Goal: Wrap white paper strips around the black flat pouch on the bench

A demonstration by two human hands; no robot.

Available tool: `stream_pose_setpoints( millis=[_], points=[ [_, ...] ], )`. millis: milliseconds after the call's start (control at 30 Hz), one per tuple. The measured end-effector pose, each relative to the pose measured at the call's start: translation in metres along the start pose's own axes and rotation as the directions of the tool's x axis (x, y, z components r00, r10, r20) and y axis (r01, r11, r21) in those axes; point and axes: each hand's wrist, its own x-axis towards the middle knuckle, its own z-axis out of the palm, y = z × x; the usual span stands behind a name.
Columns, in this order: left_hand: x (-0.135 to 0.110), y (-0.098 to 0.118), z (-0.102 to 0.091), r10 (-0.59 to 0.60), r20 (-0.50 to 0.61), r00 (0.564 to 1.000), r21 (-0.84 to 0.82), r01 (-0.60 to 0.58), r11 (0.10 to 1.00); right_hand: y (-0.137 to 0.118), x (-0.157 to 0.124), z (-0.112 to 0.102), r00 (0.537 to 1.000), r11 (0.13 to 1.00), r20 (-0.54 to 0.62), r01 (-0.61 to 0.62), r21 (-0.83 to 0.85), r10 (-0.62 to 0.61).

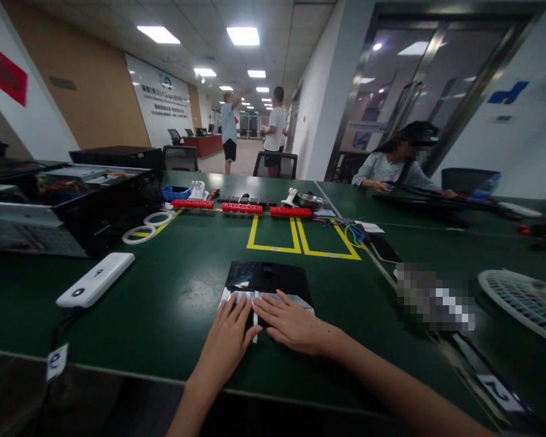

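Note:
A flat, glossy black object [273, 274] lies on the green table in front of me; I cannot make out its kind. Its near part has a pale grey band, and a narrow white strip [255, 318] runs down it toward me. My left hand [228, 331] rests on the left of the near part with fingers stretched out. On the right, my right hand [291, 323] lies flat, its fingers pointing left and close to the strip. The two hands almost meet at the strip. They cover much of the object's near side.
A white power bank [95, 280] and an opened computer case [73, 206] stand left. White rings [139, 234], red blocks [241, 208] and yellow tape outlines [275, 248] lie beyond. A phone [384, 249], wires and a white racket-like grid [523, 300] are right. A person [400, 161] sits across.

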Motion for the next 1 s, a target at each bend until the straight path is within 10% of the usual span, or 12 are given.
stream_pose_setpoints(
  millis=[400, 600, 1000],
  points=[
    [-0.015, -0.044, -0.041, -0.214, -0.113, 0.970, -0.140, 0.197, 0.970, 0.014, -0.008, -0.020, 0.948, 1.000, -0.319, -0.001, -0.006, -0.001],
    [-0.034, -0.080, -0.023, -0.292, -0.083, 0.953, -0.043, 0.290, 0.956, 0.002, 0.001, -0.012, 0.973, 0.992, -0.224, 0.033, -0.120, -0.059],
    [-0.040, -0.077, -0.020, -0.261, -0.068, 0.963, 0.022, 0.263, 0.964, 0.016, 0.008, -0.010, 0.996, 0.994, -0.001, -0.089, -0.069, 0.090]
  ],
)
